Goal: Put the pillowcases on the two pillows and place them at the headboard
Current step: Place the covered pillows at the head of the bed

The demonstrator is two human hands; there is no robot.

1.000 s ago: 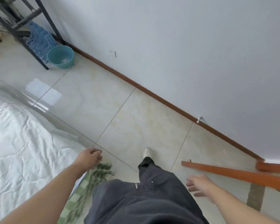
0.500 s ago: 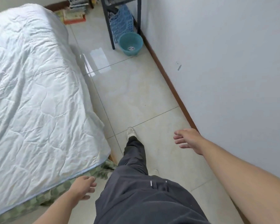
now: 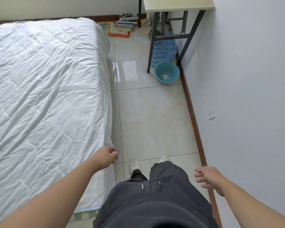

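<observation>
While the person walks the tiled floor (image 3: 148, 116) along the bed's (image 3: 44, 89) side, neither hand carries anything. Left hand (image 3: 106, 156): over the bed's near corner, fingers loosely curled, gripping nothing; whether it touches the white quilt (image 3: 39, 71) cannot be told. Right hand (image 3: 207, 176): on the far side of the legs from the bed, fingers relaxed and slightly bent, empty, close to the wall's brown skirting (image 3: 193, 117). Judgement: both arms hang free for balance in walking, not for handling.

No pillow, pillowcase or headboard is in view; their whereabouts cannot be told. A green checked sheet edge (image 3: 84, 216) shows under the quilt at the bed's near corner.

Beyond the bed's far corner lie stacked books (image 3: 122, 28). Across the aisle from the bed stands a dark-legged counter (image 3: 178, 4), with a blue plastic basket (image 3: 163, 51) beneath it and a teal basin (image 3: 167, 73) at its foot.

Judgement: the task appears not begun or between steps; the pillows must first be found.
</observation>
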